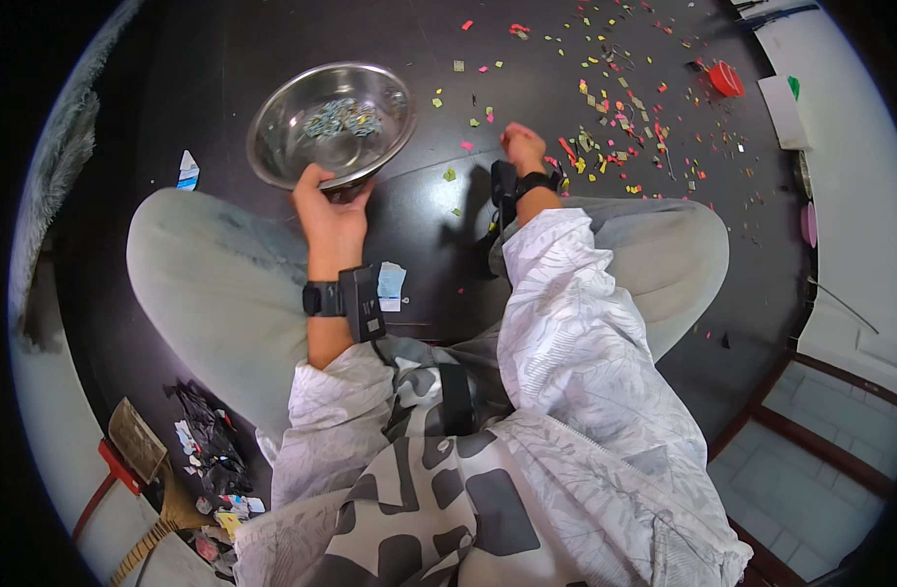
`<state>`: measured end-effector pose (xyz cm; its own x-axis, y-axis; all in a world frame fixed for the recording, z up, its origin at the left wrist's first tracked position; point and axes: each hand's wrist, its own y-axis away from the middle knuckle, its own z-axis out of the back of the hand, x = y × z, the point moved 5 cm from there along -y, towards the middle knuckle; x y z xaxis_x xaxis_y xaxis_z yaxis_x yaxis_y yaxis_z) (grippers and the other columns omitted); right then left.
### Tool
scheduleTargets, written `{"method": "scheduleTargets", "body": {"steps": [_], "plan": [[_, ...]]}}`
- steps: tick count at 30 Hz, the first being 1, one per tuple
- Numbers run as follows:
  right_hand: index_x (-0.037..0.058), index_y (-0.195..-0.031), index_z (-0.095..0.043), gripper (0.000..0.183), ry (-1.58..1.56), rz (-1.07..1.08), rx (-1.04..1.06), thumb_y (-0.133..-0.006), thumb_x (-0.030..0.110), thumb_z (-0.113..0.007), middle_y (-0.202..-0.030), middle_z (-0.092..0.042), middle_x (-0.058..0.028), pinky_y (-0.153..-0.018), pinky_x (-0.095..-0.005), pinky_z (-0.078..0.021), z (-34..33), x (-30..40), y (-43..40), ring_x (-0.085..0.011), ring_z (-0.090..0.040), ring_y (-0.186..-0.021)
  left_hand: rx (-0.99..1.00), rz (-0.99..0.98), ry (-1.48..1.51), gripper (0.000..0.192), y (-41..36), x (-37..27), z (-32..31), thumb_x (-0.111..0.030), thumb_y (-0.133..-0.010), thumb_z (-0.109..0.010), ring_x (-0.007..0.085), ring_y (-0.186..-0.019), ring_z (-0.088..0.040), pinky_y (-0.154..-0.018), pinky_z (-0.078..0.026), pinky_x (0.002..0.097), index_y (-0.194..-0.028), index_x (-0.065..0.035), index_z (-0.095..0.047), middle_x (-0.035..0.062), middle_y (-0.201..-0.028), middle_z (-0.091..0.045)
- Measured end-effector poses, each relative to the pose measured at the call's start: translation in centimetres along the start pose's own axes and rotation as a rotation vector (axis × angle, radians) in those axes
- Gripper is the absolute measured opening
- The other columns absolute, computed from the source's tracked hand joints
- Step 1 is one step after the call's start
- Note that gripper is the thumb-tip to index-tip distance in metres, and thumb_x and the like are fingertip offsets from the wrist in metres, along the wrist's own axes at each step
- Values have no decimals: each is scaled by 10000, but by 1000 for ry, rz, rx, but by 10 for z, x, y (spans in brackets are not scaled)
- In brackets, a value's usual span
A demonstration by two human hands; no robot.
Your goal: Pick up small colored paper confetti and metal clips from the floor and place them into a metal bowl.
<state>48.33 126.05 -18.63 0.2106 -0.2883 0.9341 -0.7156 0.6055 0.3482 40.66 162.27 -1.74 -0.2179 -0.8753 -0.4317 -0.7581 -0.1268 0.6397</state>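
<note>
A round stainless steel bowl [272, 117] with small bluish scraps [343, 118] in it is tilted above the dark floor [426, 198] at upper left. My left hand [334, 213] grips the bowl's near rim, the thumb inside and the fingers below. My right hand [523, 148] is off to the right of the bowl, its fingers curled in; whether something small is between them cannot be told. Close to it on the right, many small red, yellow, pink and greenish paper-like scraps [582, 164] lie scattered over the floor.
A torn light-blue paper piece [392, 285] lies between my legs, another [188, 172] beyond my left knee. A small red container [726, 79] stands at upper right. A black plastic bag [212, 440], a dustpan [136, 444] and a broom [177, 506] are at lower left. A white wall borders the right.
</note>
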Motion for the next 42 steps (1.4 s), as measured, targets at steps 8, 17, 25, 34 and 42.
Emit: {"method": "scheduleTargets", "body": {"steps": [8, 17, 25, 34, 42], "plan": [[38, -935, -711, 120, 552, 45, -36, -829, 93, -701, -774, -698, -55, -634, -299, -540, 34, -98, -23, -167, -665, -688, -64, -210, 78, 443, 26, -13, 8, -52, -711, -587, 275, -1061, -504, -985, -434, 515, -1148, -52, -517, 123, -1153, -516], [59, -985, -709, 240, 960, 243, 50, -793, 198, -744, -891, -714, -141, -775, -400, -530, -21, -103, -22, -298, -687, -834, -263, -354, 94, 409, 6, -57, 15, -92, -742, -561, 294, -1086, -506, -1033, -417, 496, -1131, 24, -518, 145, -1157, -525], [53, -926, -717, 181, 974, 434, -52, -834, 206, -689, -829, -704, -162, -740, -415, -530, -54, -93, -13, -315, -687, -780, -240, -280, 183, 433, -6, -75, 1, -74, -722, -565, 309, -1087, -478, -1063, -380, 526, -1140, 19, -505, 153, -1141, -509], [-3, -1050, -696, 217, 102, 421, 795, -884, 137, -690, -875, -681, -23, -719, -220, -497, -302, 121, 112, -89, -615, -776, -233, -251, 125, 429, -44, -113, 19, -53, -711, -564, 306, -1015, -463, -1034, -363, 591, -1125, 21, -482, 155, -1160, -447], [-8, -1029, -699, 191, 218, 513, 870, -914, 134, -645, -844, -681, -31, -685, -228, -491, -285, 143, 127, -87, -608, -736, -215, -333, 169, 720, -7, -108, 12, -17, -690, -588, 313, -1145, -422, -981, -384, 587, -1335, -167, -304, 133, -1284, -388]]}}
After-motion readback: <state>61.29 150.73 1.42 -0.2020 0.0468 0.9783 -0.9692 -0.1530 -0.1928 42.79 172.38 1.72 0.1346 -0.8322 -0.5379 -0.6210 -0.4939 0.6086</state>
